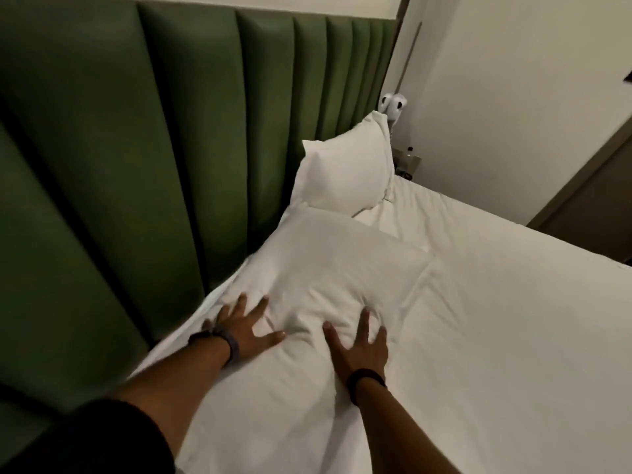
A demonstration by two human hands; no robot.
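Both arms reach forward, almost straight. The left hand (244, 328) lies palm down, fingers spread wide. The right hand (362, 350) lies the same way, fingers splayed. Each wrist wears a dark band: left wristband (227, 343), right wristband (363, 383). A dark sleeve (102, 439) covers the left upper arm.

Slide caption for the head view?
The left hand and right hand press flat on the near pillow beside the green headboard; a second pillow stands propped farther along the bed.

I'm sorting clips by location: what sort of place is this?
Likely a hotel bedroom: left hand and right hand press a white pillow on a white bed by a green padded headboard.
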